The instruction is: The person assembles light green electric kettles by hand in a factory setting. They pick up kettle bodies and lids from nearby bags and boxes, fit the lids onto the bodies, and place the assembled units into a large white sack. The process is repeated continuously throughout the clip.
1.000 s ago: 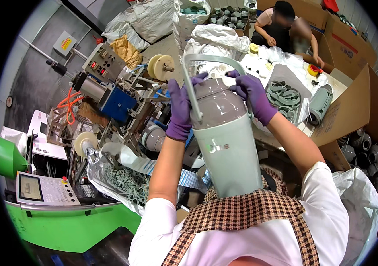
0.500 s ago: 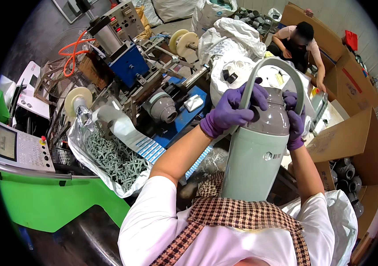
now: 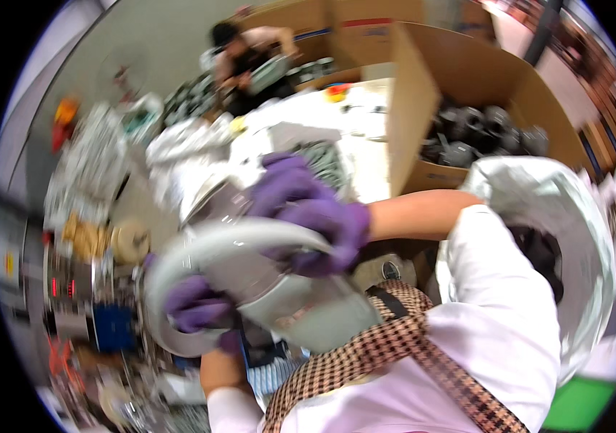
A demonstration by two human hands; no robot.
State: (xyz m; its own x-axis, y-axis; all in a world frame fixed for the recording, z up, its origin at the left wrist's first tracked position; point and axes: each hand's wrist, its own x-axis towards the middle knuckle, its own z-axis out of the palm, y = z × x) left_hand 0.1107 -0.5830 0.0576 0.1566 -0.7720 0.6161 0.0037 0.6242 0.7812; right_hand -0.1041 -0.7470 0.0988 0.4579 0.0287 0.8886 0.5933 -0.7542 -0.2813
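Large pale-green flask (image 3: 301, 310) tilted across the lap, just above a checked apron (image 3: 366, 353); looks rigid, smooth, probably heavy, best gripped at body and curved handle (image 3: 236, 242); right hand (image 3: 308, 216) clasped over the top; left hand (image 3: 196, 307) wrapped underneath, though blurred.

A white worktable (image 3: 366, 148) is carrying an open cardboard box (image 3: 423, 108) of dark grey parts (image 3: 478, 133), crumpled clear plastic bags (image 3: 178, 144) and small scattered items, all blurred.

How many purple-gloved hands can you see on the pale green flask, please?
2: the right hand lies over its upper part by the curved handle; the left hand grips lower left.
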